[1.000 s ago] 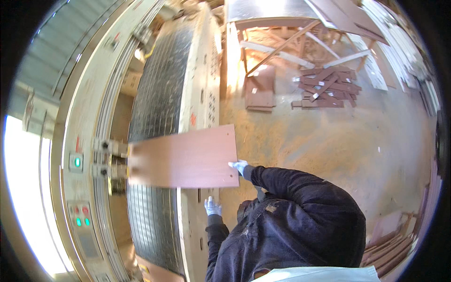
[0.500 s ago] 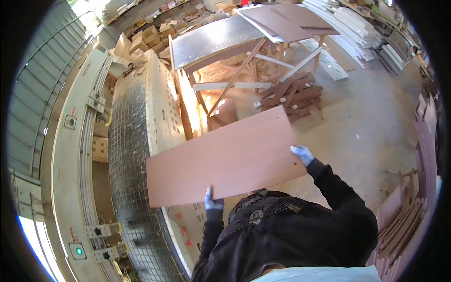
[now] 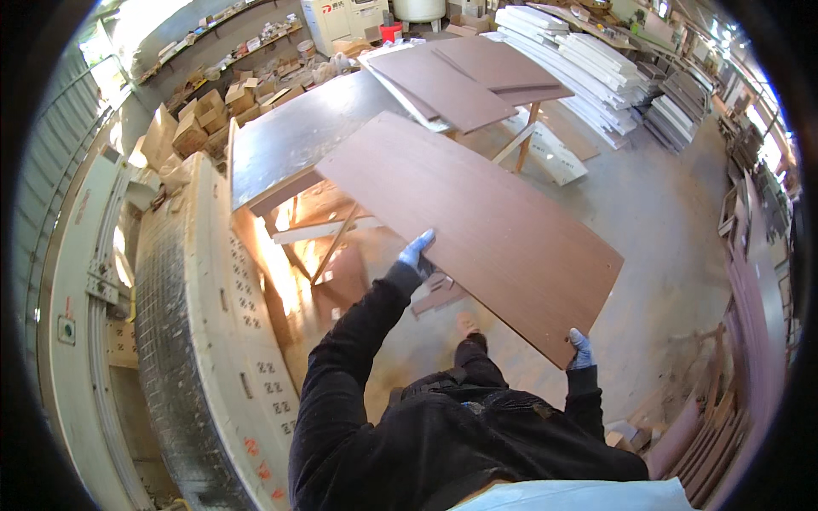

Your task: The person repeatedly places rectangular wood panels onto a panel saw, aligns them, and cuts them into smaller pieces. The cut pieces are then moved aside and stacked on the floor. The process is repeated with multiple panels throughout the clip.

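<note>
Workshop, with grey dusty floor; one person at work.

Item: long machine, pale sides, black belt on top, at the person's left.

Item: table, dark shiny top, wooden legs, ahead of the person.

Item: white boards, piled flat beyond the table, presumably so that they lie steady.

Item: brown board, long and flat, held in front of the body, slanting from far left to near right. Its far end overlaps the table's edge in view; whether they touch cannot be told.

Item: cardboard boxes, heaped behind the table.

Item: red bucket, by the far wall.

Item: left hand, gloved, grasping the board's near long edge, thumb on top; fingers beneath are hidden.

Item: right hand, gloved, gripping the board at its near right corner. Hands stand well apart, likely to balance the length and steer the far end.

Changes: half a second ago the board's left end lay over the belt; now it is clear of the machine and turned toward the table. A second ago the left hand was off the board.
</note>
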Demonstrator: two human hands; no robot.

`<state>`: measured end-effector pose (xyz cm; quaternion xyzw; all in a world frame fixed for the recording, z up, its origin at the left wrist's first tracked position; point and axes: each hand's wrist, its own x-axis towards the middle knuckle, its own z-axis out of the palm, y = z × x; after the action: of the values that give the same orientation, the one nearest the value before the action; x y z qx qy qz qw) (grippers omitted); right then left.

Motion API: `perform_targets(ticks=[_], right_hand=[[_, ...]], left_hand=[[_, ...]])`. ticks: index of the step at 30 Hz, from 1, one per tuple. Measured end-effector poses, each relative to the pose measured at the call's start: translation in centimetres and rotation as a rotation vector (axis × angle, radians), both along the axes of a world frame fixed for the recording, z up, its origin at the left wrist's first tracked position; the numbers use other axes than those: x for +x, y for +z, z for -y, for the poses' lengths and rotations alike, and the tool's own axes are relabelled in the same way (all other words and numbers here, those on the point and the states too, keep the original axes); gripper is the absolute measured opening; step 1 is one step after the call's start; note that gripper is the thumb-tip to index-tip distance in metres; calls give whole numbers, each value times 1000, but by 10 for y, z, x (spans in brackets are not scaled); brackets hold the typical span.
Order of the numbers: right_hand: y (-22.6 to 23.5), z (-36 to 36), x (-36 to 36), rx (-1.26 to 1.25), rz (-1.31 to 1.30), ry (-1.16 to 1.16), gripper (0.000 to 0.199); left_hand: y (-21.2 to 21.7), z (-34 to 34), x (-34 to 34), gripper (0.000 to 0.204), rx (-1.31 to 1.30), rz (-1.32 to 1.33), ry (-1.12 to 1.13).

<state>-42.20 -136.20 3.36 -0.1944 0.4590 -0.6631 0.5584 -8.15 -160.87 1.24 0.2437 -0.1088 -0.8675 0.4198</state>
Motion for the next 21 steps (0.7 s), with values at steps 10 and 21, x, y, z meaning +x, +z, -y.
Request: perform_targets(ticks=[10,21], right_hand=[[-75,348,-93,167,74,152,33],[-119,687,0,422,222,374,35]], left_hand=[[-65,268,-158,25,158,159,225],[-161,53,48,39,193,755,496]])
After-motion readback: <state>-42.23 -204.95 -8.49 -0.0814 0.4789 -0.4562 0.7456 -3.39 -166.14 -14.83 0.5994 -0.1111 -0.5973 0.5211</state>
